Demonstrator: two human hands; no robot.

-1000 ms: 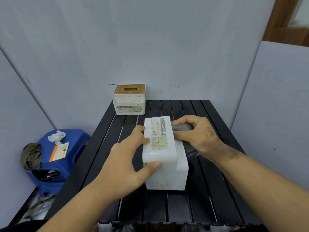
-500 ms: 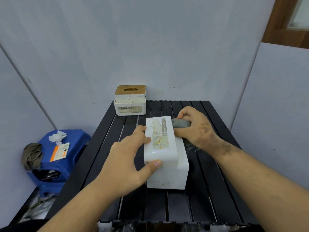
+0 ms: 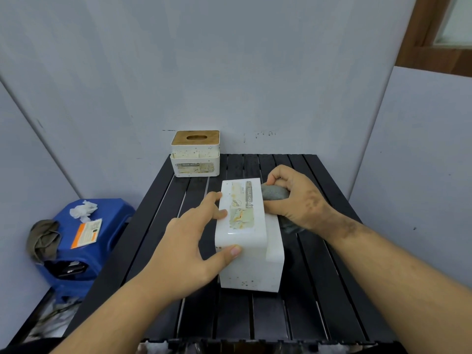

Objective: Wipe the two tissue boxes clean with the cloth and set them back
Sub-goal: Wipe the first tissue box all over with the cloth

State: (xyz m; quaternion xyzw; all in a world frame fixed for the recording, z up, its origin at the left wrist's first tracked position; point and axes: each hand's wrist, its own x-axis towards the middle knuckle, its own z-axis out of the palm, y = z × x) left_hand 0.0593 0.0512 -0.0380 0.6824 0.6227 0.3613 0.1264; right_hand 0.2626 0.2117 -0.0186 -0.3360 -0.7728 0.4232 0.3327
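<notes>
- Two bare arms come in from the near edge, one on the left and one on the right.
- No sleeves show on either arm. Both are bare from the near edge up to the wrist.
- The left hand has no ring, no watch and no glove. Its thumbnail is short and plain.
- The right hand also has no ring, no watch and no glove.
- The back of the right hand and its wrist have dark smudgy marks on them. I cannot tell what the marks are.
- The left arm has no such marks.
- No other part of the person shows.
</notes>
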